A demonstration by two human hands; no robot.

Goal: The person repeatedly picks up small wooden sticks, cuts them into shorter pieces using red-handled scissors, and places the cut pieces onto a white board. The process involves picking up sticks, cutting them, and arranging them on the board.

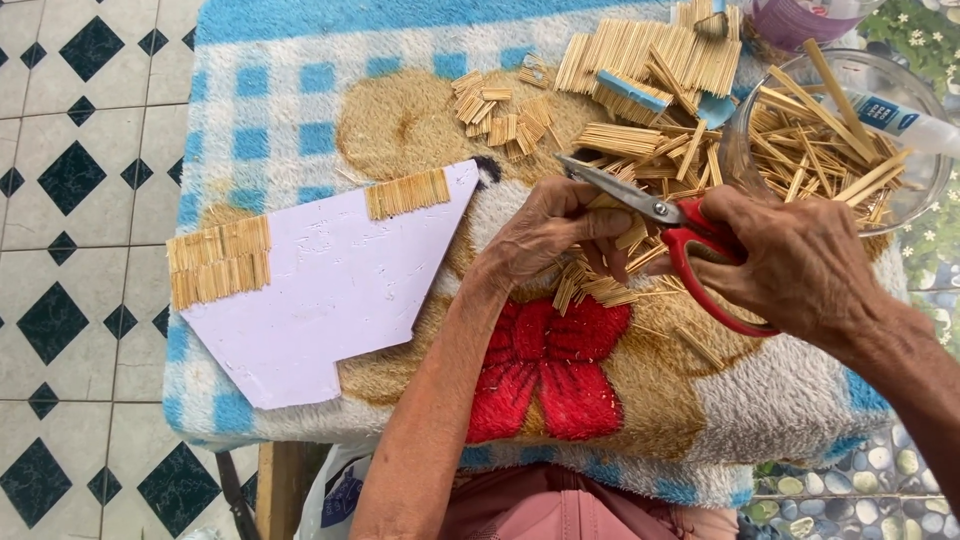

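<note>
My right hand (800,262) grips red-handled scissors (690,235) with the metal blades pointing left and nearly together. My left hand (552,232) holds a small bundle of thin wooden sticks (600,285) just under the blades. Left of my hands lies a pale lilac cardboard cutout (330,290) with two patches of glued sticks (218,260) on its left and top edges. Cut stick pieces (500,115) lie in a loose heap behind my hands.
A towel with blue checks and a red bow (300,90) covers the small table. A clear glass bowl (925,185) at right holds several long sticks and a glue bottle (900,118). More stick bundles (650,60) lie at the back. Tiled floor (70,200) lies to the left.
</note>
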